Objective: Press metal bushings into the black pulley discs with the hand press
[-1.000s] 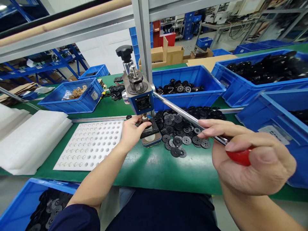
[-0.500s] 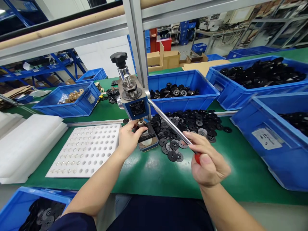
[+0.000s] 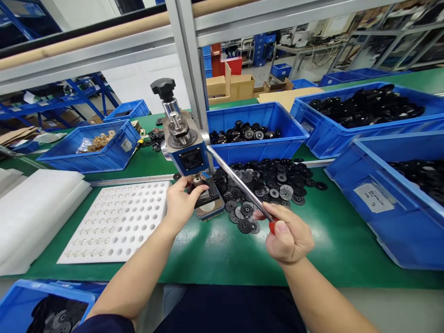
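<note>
On the tabletop (image 3: 236, 268), back from its near edge, works at a hand press (image 3: 189, 159). Grips the lever (image 3: 239, 183) by its red knob (image 3: 272, 227) with the right hand (image 3: 291, 235). Could nip the left hand (image 3: 181, 202) or tilt the small cylindrical part (image 3: 198, 181) if pulling with fingertips so near the ram (image 3: 197, 175). Pinches that part between left thumb and fingers, beneath the ram, with the far side hidden.

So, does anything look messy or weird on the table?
Yes, the discs look messy: they're in a loose, overlapping heap on the table, right of the press, not in a bin. Nothing looks clearly broken.
</note>
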A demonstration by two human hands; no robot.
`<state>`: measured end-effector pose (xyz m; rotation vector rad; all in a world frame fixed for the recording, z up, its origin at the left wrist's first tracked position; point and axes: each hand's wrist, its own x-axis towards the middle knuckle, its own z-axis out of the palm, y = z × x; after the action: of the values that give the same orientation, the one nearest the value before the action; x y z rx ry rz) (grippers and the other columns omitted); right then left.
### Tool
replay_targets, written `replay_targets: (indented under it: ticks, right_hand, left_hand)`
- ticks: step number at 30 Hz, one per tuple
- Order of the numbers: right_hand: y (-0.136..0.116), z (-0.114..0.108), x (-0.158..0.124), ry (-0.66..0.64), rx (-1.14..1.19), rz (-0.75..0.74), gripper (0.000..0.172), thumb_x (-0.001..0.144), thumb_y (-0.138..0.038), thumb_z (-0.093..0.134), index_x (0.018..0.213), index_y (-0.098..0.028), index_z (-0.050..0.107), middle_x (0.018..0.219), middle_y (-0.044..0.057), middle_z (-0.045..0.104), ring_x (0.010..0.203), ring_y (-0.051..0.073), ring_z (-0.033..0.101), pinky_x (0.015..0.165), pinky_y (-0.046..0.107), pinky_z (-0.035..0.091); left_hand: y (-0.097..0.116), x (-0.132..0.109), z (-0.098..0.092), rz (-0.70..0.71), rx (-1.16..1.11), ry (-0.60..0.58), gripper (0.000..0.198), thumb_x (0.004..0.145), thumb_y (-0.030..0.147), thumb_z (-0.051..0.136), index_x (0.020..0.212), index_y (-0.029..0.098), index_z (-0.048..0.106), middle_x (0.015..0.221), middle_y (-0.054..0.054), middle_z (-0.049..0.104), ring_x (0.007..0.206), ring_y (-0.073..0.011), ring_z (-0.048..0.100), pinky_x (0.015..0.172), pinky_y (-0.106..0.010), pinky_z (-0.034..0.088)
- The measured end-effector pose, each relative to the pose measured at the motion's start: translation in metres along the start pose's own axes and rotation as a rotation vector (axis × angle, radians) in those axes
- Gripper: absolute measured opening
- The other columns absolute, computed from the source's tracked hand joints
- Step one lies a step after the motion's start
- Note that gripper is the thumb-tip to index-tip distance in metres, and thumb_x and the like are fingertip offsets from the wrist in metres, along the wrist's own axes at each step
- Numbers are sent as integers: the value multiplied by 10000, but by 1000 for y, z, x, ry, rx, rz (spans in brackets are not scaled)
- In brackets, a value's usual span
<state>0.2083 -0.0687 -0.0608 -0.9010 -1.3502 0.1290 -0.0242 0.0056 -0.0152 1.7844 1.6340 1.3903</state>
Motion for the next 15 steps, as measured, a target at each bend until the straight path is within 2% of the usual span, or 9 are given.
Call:
replay_targets:
  ticks: [4, 10, 15]
  right_hand:
    - [9, 5, -5, 75, 9, -42, 381, 862, -187, 428, 1099, -186, 726, 647, 26, 647, 555, 190, 629, 517, 357, 535]
    - [-6, -8, 7, -70, 34, -47, 392, 890, -160, 433, 1189, -202, 683, 687, 23, 636, 569, 162, 590, 540, 325, 483]
    - [1, -5, 2, -89, -4, -62, 398, 894, -203, 446, 1222, -184, 670, 682, 40, 634, 578, 171, 588, 549, 334, 491]
  left_hand:
    - [4, 1, -2, 21, 24, 11, 225, 748, 385, 754, 832, 183, 701, 764, -17, 736, 674, -155, 640, 669, -252, 509]
    - [-12, 1, 4, 28, 100, 43, 327, 742, 450, 749, 906, 173, 691, 844, -39, 744, 740, -177, 652, 759, -290, 502]
    - [-20, 0, 8, -14, 145, 104, 378, 708, 493, 750, 906, 181, 670, 832, -45, 733, 743, -204, 651, 738, -310, 502]
